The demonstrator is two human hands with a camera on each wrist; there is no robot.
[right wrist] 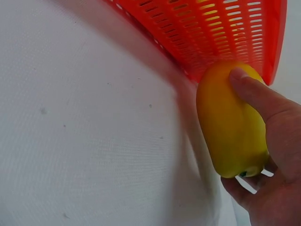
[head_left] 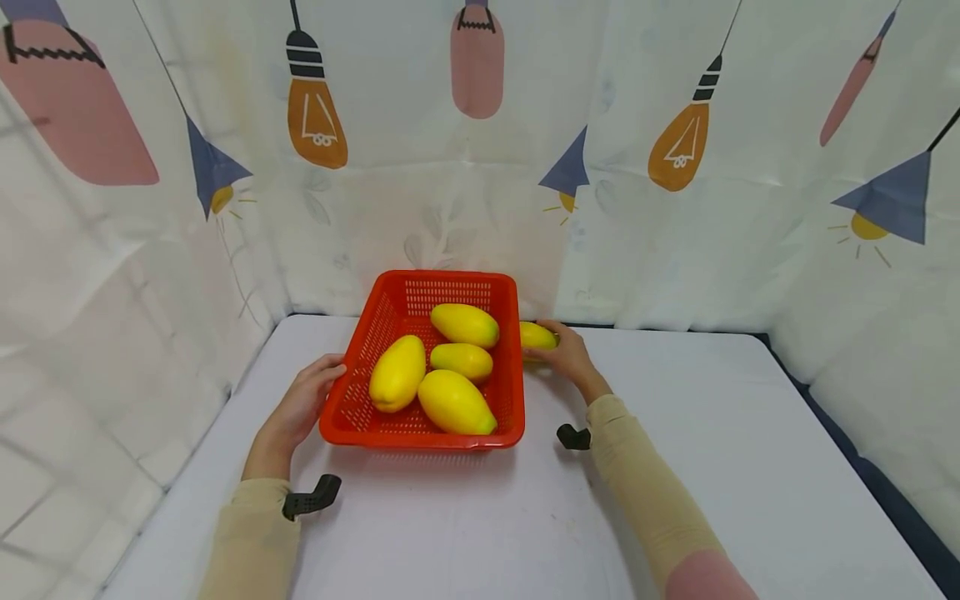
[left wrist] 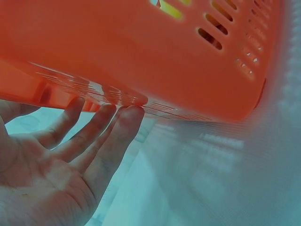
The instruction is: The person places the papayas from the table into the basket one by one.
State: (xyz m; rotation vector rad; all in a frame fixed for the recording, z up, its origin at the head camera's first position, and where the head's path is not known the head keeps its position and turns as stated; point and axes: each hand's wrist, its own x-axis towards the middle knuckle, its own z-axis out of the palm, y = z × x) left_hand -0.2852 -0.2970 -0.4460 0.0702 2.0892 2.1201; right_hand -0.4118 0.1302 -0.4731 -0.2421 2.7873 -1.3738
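A red plastic basket (head_left: 356, 437) with slotted walls holds several yellow papayas (head_left: 459, 403). On its left side, my left hand (head_left: 302, 400) touches the basket; in the left wrist view its fingers (left wrist: 110, 150) are nearly straight, with the tips against the red plastic. My right hand (head_left: 568, 357) grips another yellow papaya (head_left: 537, 336) outside the basket, close by its right wall. The right wrist view shows the thumb lying along this papaya (right wrist: 230, 127) and fingers behind its greenish end. The basket partly hides the held fruit in the head view.
A white-covered table (head_left: 720, 467) lies beneath the basket. Behind and beside it hangs a pale curtain (head_left: 420, 200) printed with lamps and bulbs. Each wrist carries a black camera mount (head_left: 313, 497).
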